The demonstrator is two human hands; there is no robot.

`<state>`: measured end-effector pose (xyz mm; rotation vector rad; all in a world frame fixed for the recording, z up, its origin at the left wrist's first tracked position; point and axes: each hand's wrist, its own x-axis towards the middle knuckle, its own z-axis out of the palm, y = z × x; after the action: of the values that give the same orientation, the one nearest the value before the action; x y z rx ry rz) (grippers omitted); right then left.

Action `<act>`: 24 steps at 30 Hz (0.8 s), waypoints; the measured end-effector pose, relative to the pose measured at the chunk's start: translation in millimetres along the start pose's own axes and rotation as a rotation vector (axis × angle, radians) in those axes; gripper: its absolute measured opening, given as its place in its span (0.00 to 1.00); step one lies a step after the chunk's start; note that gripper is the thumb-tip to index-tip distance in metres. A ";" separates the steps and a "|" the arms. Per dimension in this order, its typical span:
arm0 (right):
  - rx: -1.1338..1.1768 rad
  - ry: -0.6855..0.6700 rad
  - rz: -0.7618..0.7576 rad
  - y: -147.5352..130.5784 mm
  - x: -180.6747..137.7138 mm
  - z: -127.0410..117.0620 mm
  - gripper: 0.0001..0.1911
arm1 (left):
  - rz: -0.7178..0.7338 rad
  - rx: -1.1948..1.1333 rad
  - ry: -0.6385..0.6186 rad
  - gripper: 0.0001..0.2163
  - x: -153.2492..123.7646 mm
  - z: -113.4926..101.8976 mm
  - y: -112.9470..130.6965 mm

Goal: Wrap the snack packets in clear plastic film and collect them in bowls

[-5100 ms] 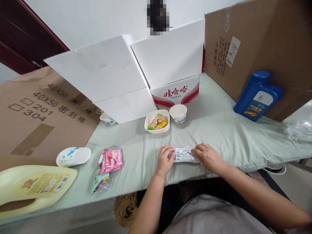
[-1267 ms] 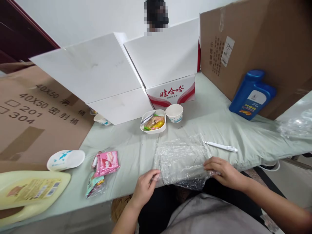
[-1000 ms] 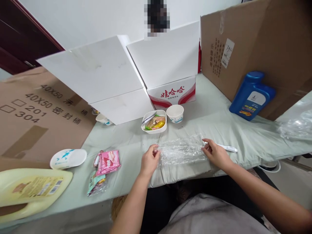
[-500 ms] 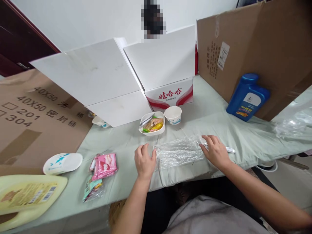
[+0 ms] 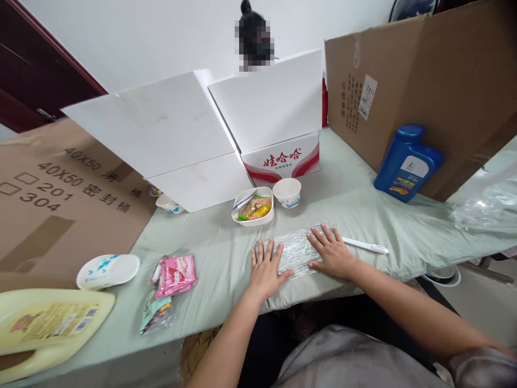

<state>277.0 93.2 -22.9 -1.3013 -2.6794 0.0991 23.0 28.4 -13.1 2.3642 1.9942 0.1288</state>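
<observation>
The clear plastic film (image 5: 298, 250) lies on the worktop (image 5: 220, 264) in a crinkled strip, seemingly mostly flattened, with small wrinkles left. The left hand (image 5: 266, 272) lies at its left end, the right hand (image 5: 334, 256) over its right end, fingers of both spread, pinching nothing. A slim white tool (image 5: 365, 246) rests beside the right hand. The white carton (image 5: 283, 161) reads 娃哈哈; the brown box (image 5: 92, 221) shows 40X50, 201 and 304.

A mottled grey, short-sleeved top (image 5: 343, 358) is worn with black legwear (image 5: 260, 350), leaving forearms (image 5: 396, 304) and fingers (image 5: 269, 250) bare.
</observation>
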 end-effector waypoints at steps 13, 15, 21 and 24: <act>0.230 0.165 -0.258 32.7 -71.5 -25.9 0.12 | 0.405 -0.308 0.305 0.07 -60.2 -15.6 -43.0; 0.261 0.197 -0.268 31.8 -73.8 -27.4 0.12 | 0.395 -0.347 0.311 0.07 -59.3 -17.4 -40.6; 0.328 0.133 -0.286 32.2 -67.1 -37.7 0.16 | 0.133 -0.382 0.317 0.07 -43.5 -20.9 -38.4; 0.345 0.094 -0.177 31.7 -56.1 -39.6 0.13 | 0.014 -0.313 0.299 0.09 -28.0 -18.6 -37.7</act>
<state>342.5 68.3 5.5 -0.9385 -2.5386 0.4432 -20.4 6.9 1.1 2.2613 1.8954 0.7763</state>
